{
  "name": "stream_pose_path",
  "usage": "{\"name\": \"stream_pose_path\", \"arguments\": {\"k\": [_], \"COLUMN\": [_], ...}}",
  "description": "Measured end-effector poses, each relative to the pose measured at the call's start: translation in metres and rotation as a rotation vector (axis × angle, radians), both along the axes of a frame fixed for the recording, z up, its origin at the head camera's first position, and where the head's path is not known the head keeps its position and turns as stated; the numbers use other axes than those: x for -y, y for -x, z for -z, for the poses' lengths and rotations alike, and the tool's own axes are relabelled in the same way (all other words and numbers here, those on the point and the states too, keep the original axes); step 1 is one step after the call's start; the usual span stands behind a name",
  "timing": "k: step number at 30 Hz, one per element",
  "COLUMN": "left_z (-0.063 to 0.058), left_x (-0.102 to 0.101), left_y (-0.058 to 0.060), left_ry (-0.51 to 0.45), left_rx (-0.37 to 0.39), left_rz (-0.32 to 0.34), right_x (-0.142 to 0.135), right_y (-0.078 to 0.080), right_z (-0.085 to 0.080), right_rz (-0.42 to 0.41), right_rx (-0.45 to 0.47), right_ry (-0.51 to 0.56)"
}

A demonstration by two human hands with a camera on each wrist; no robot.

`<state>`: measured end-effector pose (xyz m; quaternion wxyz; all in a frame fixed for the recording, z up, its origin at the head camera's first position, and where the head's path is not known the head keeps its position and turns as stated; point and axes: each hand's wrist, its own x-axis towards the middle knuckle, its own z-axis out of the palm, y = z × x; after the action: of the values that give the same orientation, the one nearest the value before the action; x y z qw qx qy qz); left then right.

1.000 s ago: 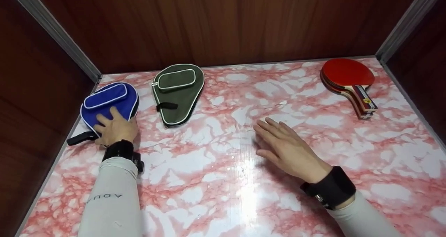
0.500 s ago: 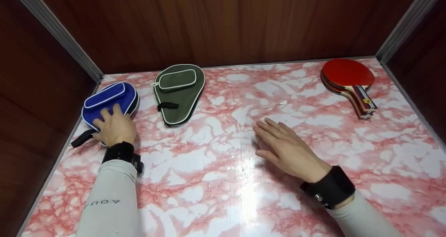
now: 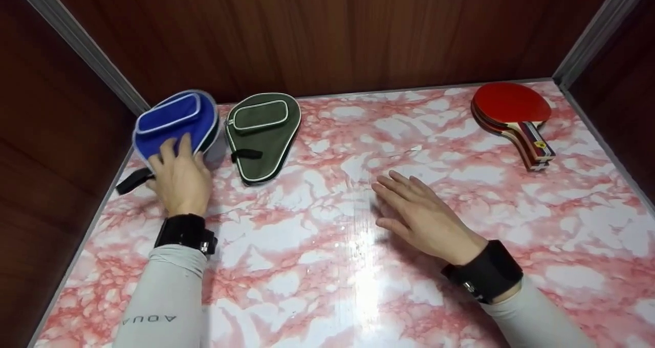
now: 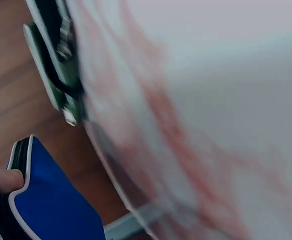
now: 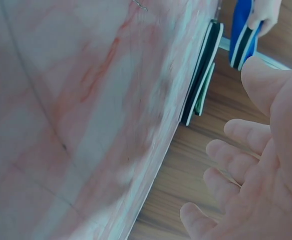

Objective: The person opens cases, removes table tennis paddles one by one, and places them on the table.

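Blue case (image 3: 171, 120), upper left of the frame, held off the table (image 3: 302, 266) by the pinching left hand (image 3: 182, 181); right hand (image 3: 424, 217), right of centre, outstretched and empty. Likely step: lifting; the next move probably calls for a steady grip.

- A small booth-like work bay, walled on three sides; whether it stands in a home, lab or shop cannot be told.
- Dark brown wood-grain panels close it in: a back panel (image 3: 348, 36), a left panel (image 3: 41, 133) and a right panel (image 3: 627, 82).
- Grey strips, one at the left corner (image 3: 78, 41) and one at the right (image 3: 592, 36), cover the joins between panels.
- The desk (image 3: 286, 286) fills the space between the panels; its top is glossy, marbled white and pinkish red, with a bright light reflection.
- Black wristbands (image 3: 483, 272) carrying small devices suggest a recording station.
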<state>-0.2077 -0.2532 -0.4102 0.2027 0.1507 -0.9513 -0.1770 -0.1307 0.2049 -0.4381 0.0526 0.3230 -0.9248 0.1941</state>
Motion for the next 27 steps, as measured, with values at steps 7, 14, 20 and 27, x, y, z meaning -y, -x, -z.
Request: {"name": "stream_pose_path", "arguments": {"k": [7,14,20,27], "left_z": [-0.011,-0.009,-0.003,0.006], "left_x": [-0.043,-0.086,-0.125,-0.161], "left_y": [-0.005,-0.013,-0.023,-0.037], "left_ry": [0.057,0.126,0.183,0.234], "left_rx": [-0.061,-0.106,-0.086,-0.044], "left_rz": [0.14,0.29,0.42,0.588], "right_x": [-0.003,-0.009,-0.014,-0.022], "right_y": [0.0,0.006,0.009,0.011], "right_z": [-0.002,-0.009,-0.012,-0.015], "right_rz": [0.008,0.044,0.055,0.107], "right_rx": [0.025,0.041,0.035,0.024], "right_ry": [0.012,0.03,0.027,0.055]}}
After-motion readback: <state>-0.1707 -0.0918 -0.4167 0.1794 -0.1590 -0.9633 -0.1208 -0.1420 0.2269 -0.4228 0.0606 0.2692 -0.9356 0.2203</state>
